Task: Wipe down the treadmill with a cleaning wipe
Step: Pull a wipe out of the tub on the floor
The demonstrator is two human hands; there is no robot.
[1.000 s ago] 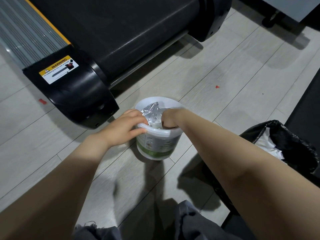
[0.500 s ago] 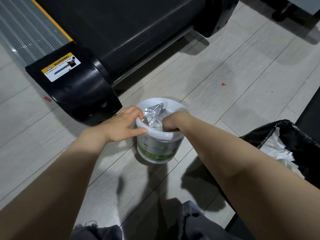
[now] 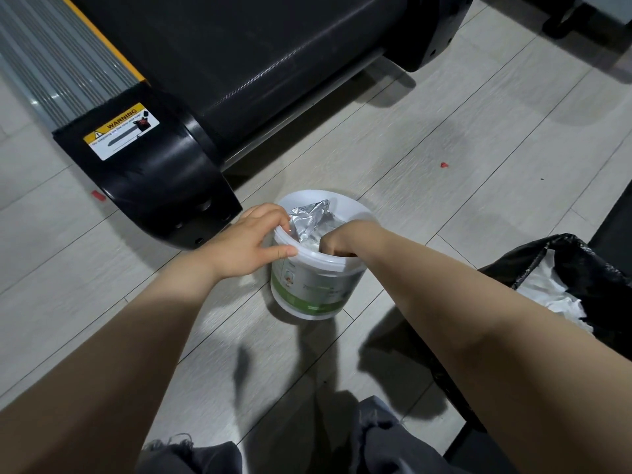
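My right hand (image 3: 337, 241) has dug deeper into the tub (image 3: 313, 285), fingers hidden; my left hand (image 3: 251, 242) still clamps its rim, wipe not out.

**Plastic, foil and matt flooring around the tub**

The round white plastic tub (image 3: 313, 285) with a green label band looks smooth and faintly glossy; its rim sits in the grip of the left hand (image 3: 246, 246). Just inside that grip, the crinkled silver foil liner (image 3: 309, 215) shines like metal, sharply creased. Beyond the grip, the black moulded plastic treadmill end cap (image 3: 160, 176) is glossy, with soft highlights, and its dark belt (image 3: 239, 46) looks matt and finely textured. The pale wood-look plank floor (image 3: 444, 138) is matt. On the far side of the tub, the thin black plastic bin bag (image 3: 588, 268) is wrinkled and slightly shiny, with crumpled white paper-like sheets (image 3: 554, 295) inside.
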